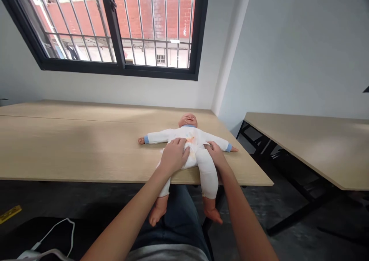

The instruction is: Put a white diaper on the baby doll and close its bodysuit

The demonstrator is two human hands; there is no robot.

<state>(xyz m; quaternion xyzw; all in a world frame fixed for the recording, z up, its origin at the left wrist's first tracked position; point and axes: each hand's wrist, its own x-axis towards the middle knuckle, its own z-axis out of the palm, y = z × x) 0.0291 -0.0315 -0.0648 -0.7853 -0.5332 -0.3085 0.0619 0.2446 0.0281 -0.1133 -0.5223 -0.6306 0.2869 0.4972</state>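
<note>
A baby doll [188, 136] in white clothes with blue cuffs and a blue collar lies on its back on the wooden table [86, 149]. Its arms are spread out and its legs hang over the front edge. My left hand [173, 155] rests on the doll's waist, fingers curled on the white clothing there, its thumb towards the middle. At the other side of the waist, my right hand [215, 153] pinches the edge of the white clothing. A faint orange print shows on the belly between my hands. Some of my fingertips are hidden in the fabric.
A second table [311, 138] stands to the right, across a gap. Behind the doll are a white wall and a barred window [121, 30]. A white cable [72, 234] lies on a black surface at the lower left. My legs [178, 218] are under the table edge.
</note>
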